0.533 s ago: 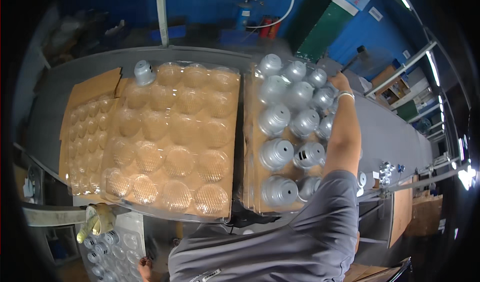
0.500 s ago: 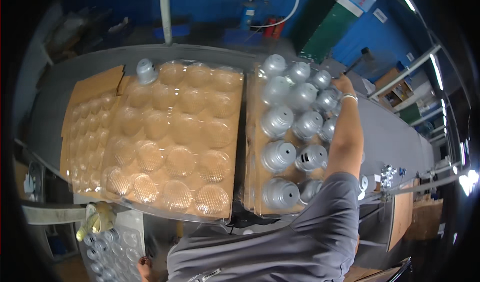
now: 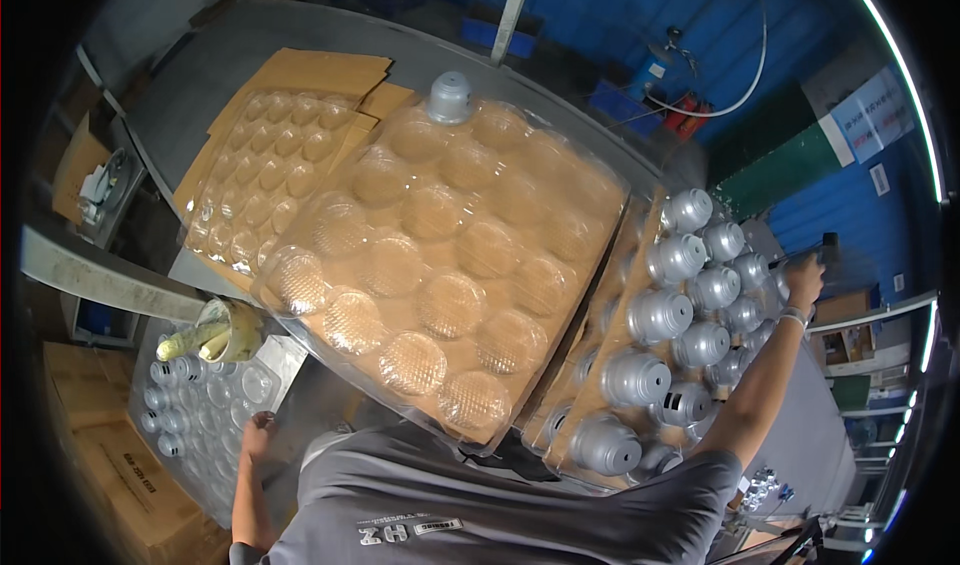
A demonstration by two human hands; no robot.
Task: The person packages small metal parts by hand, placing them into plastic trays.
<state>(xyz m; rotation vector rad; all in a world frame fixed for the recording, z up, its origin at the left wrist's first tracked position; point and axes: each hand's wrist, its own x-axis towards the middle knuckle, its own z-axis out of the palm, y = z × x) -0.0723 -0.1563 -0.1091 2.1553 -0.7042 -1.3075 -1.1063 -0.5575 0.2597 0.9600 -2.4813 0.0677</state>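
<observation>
At the far right side of a tray packed with silver-grey domed cups point(image 3: 660, 315), my right hand point(image 3: 803, 277) is closed around a dark tool point(image 3: 829, 249) whose blunt head sticks up above the fist; its exact kind is unclear. Each domed cup has a small dark hole in its top. My left hand point(image 3: 258, 431) hangs low at the left, its fingers curled beside a clear tray point(image 3: 258, 383) with more silver cups. What those fingers hold, if anything, is too small to make out. Between the hands lies a large clear moulded tray point(image 3: 450, 305) over cardboard.
One silver cup point(image 3: 450, 99) sits on the far corner of the large moulded tray. A smaller moulded tray point(image 3: 270, 170) lies on cardboard to its left. Work gloves point(image 3: 228, 333) hang by a rail point(image 3: 110, 275). Cardboard boxes point(image 3: 130, 485) stand lower left; red extinguishers point(image 3: 688, 115) stand behind.
The view has swung, so the trays appear turned and shifted. My right hand remains by the far right cups with the dark tool. More of my left forearm shows beside the lower tray.
</observation>
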